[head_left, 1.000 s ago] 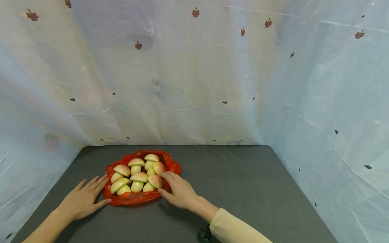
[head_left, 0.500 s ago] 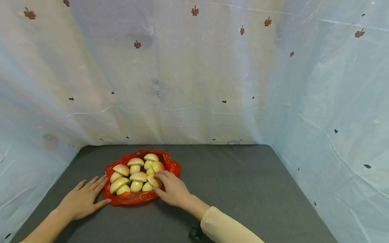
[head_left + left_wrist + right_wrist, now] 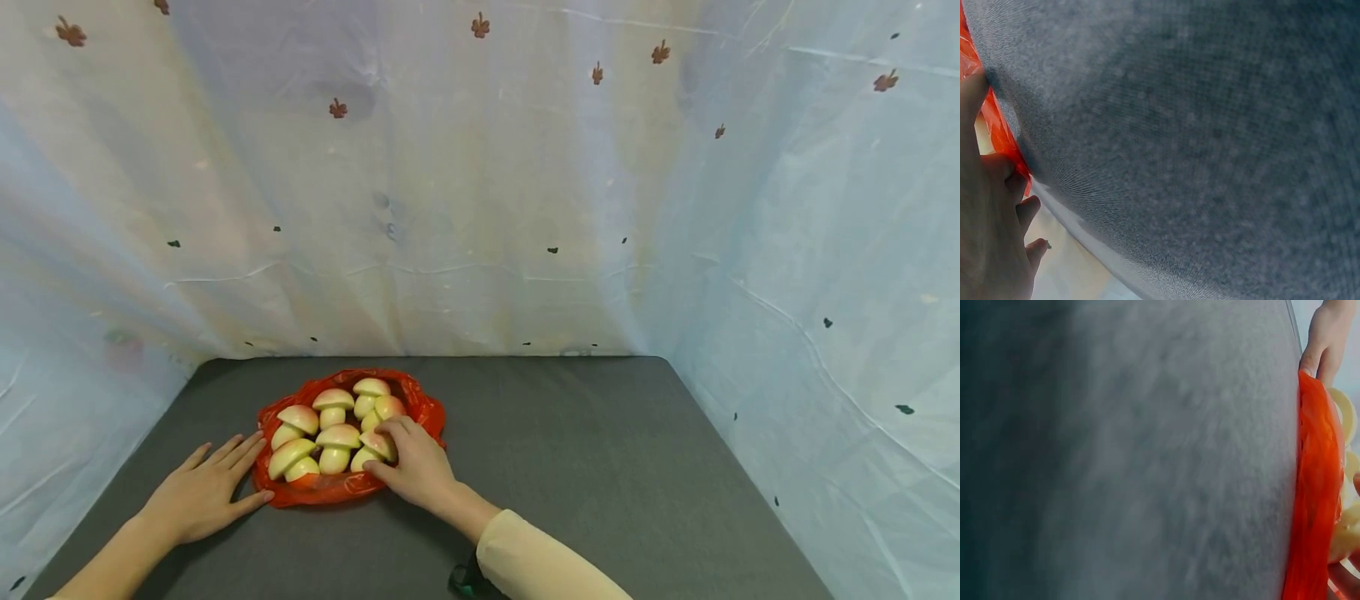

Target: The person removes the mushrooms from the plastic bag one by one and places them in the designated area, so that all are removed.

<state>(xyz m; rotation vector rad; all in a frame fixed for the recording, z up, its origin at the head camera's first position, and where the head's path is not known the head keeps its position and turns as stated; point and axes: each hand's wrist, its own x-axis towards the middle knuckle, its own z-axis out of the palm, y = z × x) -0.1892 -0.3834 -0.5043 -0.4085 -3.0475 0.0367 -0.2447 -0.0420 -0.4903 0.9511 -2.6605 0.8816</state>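
Observation:
A red plastic bag [image 3: 330, 494] lies on the table with its mouth spread wide. Several glossy mushrooms [image 3: 337, 436], pale yellow-green with pinkish caps, fill it. My left hand [image 3: 202, 498] touches the bag's left rim, fingers straight and spread; the left wrist view shows the thumb and fingers along the red plastic [image 3: 1000, 131]. At the bag's front right, my right hand [image 3: 420, 471] holds a mushroom [image 3: 377, 446] between thumb and fingers. In the right wrist view that mushroom [image 3: 1346, 532] is partly cut off by the frame edge.
The dark grey table [image 3: 570, 450] stretches right of the bag. A pale printed sheet [image 3: 465, 183] hangs behind it and along both sides. Below the right sleeve sits a small dark object [image 3: 465, 581], its kind unclear.
My right hand has moved left from the bag's right rim onto the front-right mushroom, its thumb and fingers closing about it. The left hand and the bag stay where they were.

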